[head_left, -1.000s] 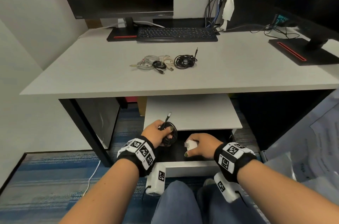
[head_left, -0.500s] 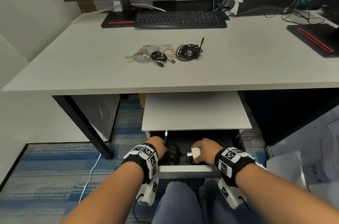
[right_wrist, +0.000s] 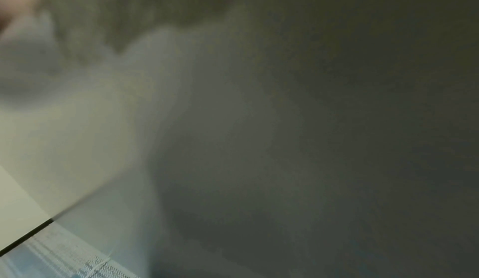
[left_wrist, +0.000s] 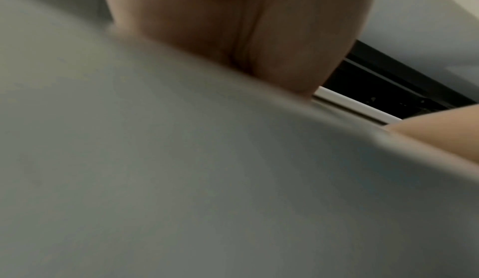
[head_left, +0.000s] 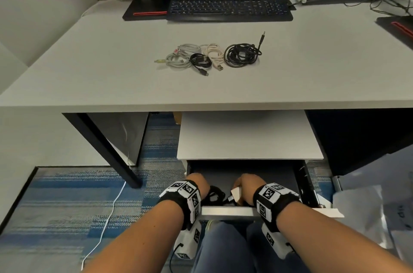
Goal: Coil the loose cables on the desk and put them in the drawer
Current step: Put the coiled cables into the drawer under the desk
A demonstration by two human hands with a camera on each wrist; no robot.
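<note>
The drawer (head_left: 228, 211) under the desk stands pulled out, its inside dark. Both hands reach into it. My left hand (head_left: 199, 185) holds a black coiled cable (head_left: 215, 195) low inside the drawer; its fingers are hidden behind the hand. My right hand (head_left: 245, 185) grips the cable's white adapter block (head_left: 236, 194). On the desk lie a grey cable bundle (head_left: 178, 58), a small black cable (head_left: 200, 62), a cream cable (head_left: 213, 53) and a large black coil (head_left: 240, 55). The left wrist view shows only my blurred palm (left_wrist: 233, 26) over the drawer front; the right wrist view is a blur.
A keyboard (head_left: 228, 8) and monitor stand (head_left: 147, 10) sit at the desk's back, another monitor base (head_left: 397, 24) at the right. The white cabinet top (head_left: 248, 134) overhangs the drawer. A black desk leg (head_left: 107, 150) and a white floor cable (head_left: 111, 212) lie to the left.
Both hands have sunk from above the drawer down into it, carrying the black coil and white adapter along. The cables on the desk have not moved.
</note>
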